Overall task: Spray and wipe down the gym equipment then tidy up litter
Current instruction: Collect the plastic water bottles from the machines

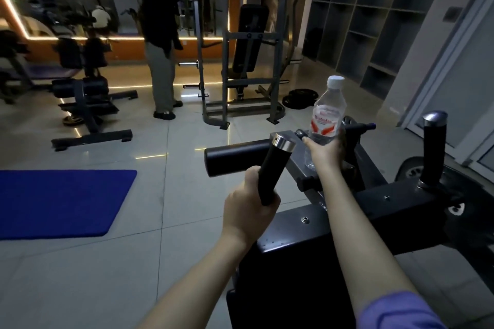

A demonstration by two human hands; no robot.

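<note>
A black gym machine (pixel 347 211) fills the lower right, with two upright black handles capped in chrome. My left hand (pixel 248 203) grips the nearer left handle (pixel 275 168) low on its shaft. My right hand (pixel 324 153) holds a clear plastic water bottle (pixel 327 112) with a white cap and a red and white label, upright above the machine's frame. The other handle (pixel 433 147) stands free at the right. A black padded roller (pixel 235 157) sticks out to the left behind the gripped handle.
A blue mat (pixel 58 203) lies on the tiled floor at left. A person (pixel 160 43) stands at a power rack (pixel 240 48) with a bench. Another black bench machine (pixel 85 104) is at far left. Weight plates (pixel 299 99) lie on the floor; grey cubby shelves (pixel 374 21) line the right wall.
</note>
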